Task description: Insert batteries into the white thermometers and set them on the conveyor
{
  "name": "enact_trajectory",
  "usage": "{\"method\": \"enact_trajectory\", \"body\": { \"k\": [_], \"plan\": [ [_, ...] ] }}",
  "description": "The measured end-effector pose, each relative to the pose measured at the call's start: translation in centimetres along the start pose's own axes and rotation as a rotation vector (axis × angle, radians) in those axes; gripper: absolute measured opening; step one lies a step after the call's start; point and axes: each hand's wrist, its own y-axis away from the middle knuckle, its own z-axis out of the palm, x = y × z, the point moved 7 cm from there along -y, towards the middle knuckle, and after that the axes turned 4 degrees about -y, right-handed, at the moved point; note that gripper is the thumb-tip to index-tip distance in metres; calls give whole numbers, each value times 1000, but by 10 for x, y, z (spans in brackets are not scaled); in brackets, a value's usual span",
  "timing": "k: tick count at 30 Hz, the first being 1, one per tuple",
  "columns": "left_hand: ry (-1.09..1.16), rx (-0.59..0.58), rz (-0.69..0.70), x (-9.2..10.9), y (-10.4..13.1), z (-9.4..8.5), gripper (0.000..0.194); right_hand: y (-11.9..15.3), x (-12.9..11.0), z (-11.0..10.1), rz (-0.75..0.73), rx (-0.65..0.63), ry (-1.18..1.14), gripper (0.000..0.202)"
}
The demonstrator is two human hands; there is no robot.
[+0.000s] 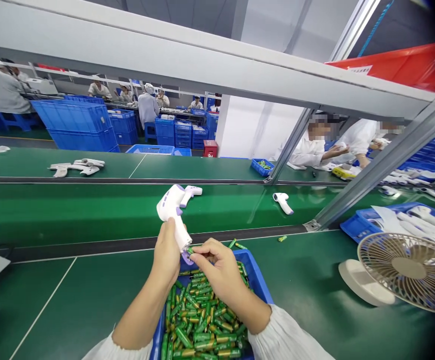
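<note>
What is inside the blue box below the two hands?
Inside the blue box many green batteries lie in a pile. Its bottom cannot be seen because batteries cover it; the right hand hides part of the pile.

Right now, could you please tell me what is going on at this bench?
The person's left hand grips a white and purple gun-shaped device by its handle. The right hand pinches a green battery at the handle's end; how far it is in cannot be told. Below the hands, a blue tray holds many loose batteries. A desk fan stands to the right.
</note>
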Motion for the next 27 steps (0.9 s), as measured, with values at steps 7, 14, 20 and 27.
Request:
{"method": "enact_trajectory", "body": {
  "k": [7, 14, 20, 27],
  "plan": [
    [-208, -78, 159, 3, 10, 10, 42, -2, 17, -2, 259, 71, -205, 20],
    [481, -244, -490, -8, 9, 21, 30, 6, -13, -1, -32, -69, 254, 17],
    [665, -200, -494, 6, -2, 8, 26, 31, 13, 30, -58, -700, 1007, 7],
    [556, -165, -425, 5, 0, 10, 27, 39, 14, 39, -123, -809, 1053, 18]
  ]
}}
